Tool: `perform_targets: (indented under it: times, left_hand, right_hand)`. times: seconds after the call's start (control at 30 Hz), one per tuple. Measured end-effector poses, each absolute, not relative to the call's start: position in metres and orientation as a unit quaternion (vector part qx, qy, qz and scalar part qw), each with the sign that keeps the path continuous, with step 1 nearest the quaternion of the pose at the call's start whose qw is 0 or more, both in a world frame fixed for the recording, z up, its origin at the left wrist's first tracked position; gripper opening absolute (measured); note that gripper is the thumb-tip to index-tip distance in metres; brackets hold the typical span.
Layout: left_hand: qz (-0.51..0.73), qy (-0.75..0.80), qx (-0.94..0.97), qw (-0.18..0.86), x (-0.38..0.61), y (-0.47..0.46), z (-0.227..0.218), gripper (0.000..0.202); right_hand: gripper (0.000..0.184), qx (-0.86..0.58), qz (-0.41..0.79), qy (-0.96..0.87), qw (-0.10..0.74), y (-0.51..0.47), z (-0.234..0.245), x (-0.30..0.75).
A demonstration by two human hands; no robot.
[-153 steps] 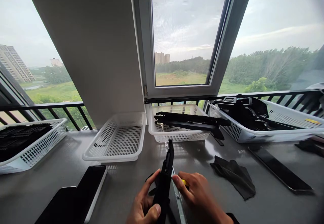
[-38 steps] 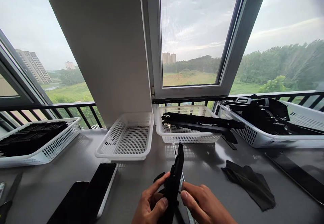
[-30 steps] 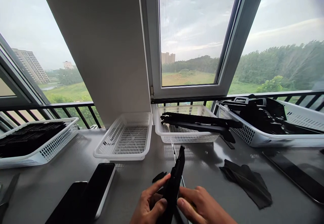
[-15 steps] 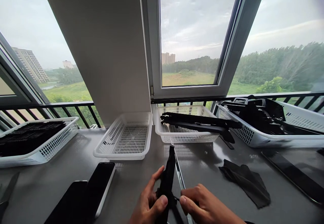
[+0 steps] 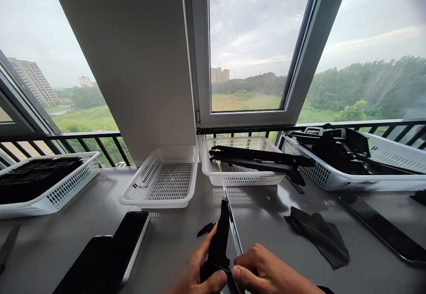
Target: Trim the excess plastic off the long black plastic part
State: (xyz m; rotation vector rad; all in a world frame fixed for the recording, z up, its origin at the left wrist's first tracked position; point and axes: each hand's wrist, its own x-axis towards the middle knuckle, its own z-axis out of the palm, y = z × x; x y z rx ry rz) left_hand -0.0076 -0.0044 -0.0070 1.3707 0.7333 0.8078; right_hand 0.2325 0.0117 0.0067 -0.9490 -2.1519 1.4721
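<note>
In the upper centre, a grey-framed window (image 5: 246, 117) looks onto trees (image 5: 362, 83) at right; a pale high-rise (image 5: 35, 81) stands at upper left. A black railing (image 5: 88, 135) crosses mid-frame. Below, at centre-left, sits a white perforated plastic basket (image 5: 158, 204). Two glossy phone-like slabs (image 5: 129, 236) adjoin at lower left; a crumpled dark cloth (image 5: 319, 236) lies at lower right.

A small workshop, apparently on an upper floor: a grey desk (image 5: 173, 245) carries white baskets (image 5: 246, 180), three of them bearing black parts (image 5: 249, 153). Windows (image 5: 246, 28) behind a railing (image 5: 88, 136) overlook grass (image 5: 239, 102), trees (image 5: 372, 85) and tower blocks (image 5: 33, 79).
</note>
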Motion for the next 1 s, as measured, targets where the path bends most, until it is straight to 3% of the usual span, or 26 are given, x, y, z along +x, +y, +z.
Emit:
perform_targets:
  times: [0.33, 0.7, 1.0]
  left_hand:
    - [0.328, 0.329, 0.625, 0.628, -0.017, -0.007, -0.019, 0.085]
    - [0.323, 0.299, 0.609, 0.660, -0.013, -0.006, -0.018, 0.085]
    - [0.373, 0.320, 0.614, 0.618, -0.015, -0.008, -0.030, 0.086]
  right_hand:
    - [0.070, -0.459, 0.426, -0.734, 0.261, 0.021, -0.003, 0.245]
    - [0.065, -0.458, 0.368, -0.780, 0.218, 0.020, -0.006, 0.233]
    - [0.061, -0.460, 0.342, -0.788, 0.226, 0.018, -0.004, 0.229]
